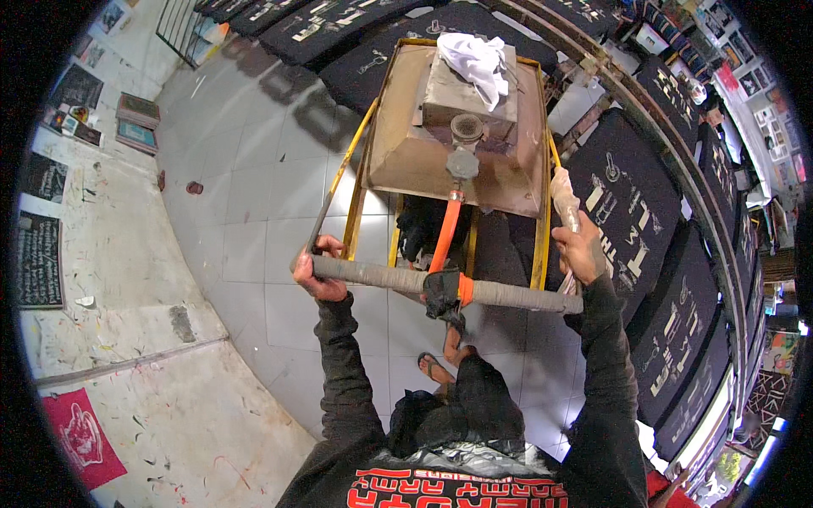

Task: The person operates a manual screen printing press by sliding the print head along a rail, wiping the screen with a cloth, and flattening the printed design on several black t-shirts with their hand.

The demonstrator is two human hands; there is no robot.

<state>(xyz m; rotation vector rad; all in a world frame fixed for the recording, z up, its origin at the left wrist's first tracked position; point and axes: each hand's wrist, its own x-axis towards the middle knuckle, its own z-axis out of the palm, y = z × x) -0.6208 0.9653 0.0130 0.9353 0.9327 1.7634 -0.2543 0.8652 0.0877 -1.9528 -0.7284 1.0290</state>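
Printed black shirt [457,481] nearest, then wrapped bar [373,273] in curled left grip [325,286]; pale-sleeved rod [565,199] in closed right grip [583,252]. Looks stiff, likely heavy; best held near both ends.

Beyond the wrapped bar [368,273], note dark object [415,233] — partly hidden, unidentifiable; below the bar, note printed shirt [457,476] — cropped by lower edge.
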